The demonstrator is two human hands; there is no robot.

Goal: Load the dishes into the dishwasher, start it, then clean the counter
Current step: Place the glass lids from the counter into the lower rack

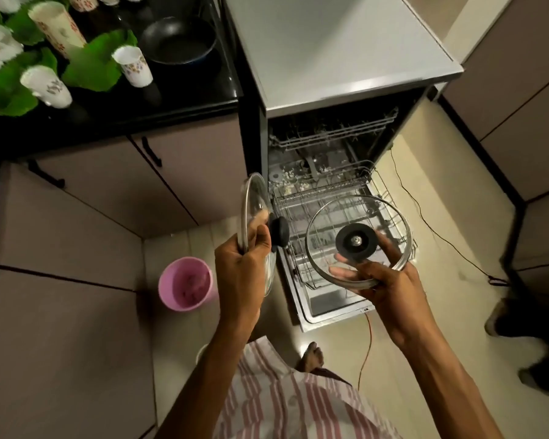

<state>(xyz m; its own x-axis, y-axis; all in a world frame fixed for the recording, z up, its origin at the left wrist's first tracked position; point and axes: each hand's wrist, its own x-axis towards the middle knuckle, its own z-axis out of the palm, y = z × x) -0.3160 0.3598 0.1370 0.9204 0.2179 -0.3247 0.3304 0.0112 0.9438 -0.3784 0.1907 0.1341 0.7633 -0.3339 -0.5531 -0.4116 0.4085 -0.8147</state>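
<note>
dishwasher point(346, 74): door down, lower rack point(390, 198) pulled out over it, upper rack point(330, 134) only partly out. From here I see no dishes in the lower rack.
counter point(171, 99): black, left of the machine. Frying pan point(179, 39), patterned cups point(133, 66) and green leaf mats point(92, 68) sit on it, so I judge loading has barely begun.
pink bucket point(186, 283): on the floor left of the door, near my left side; don't kick it.
right lid point(358, 240): glass, metal rim, held roughly flat over the rack, black knob hub showing through the glass.
left lid point(257, 229): glass, held on edge, knob point(279, 231) pointing right, just left of the rack and clear of it.
right hand point(390, 286): gripping the near rim of its lid, thumb on the rim, fingers seen through the glass.
left hand point(244, 267): closed round the lower rim of its lid, thumb up near the knob.
step: I'd seat the right lid first. Tip it on edge and slot the rim between two tines so it stands.
then: same for the left lid, in a neighbouring slot, not glass against glass.
risk: a lid lying flat would likely shield the spray, and wet glass slips, so I'd lower slowly and let go only once the tines carry it.
</note>
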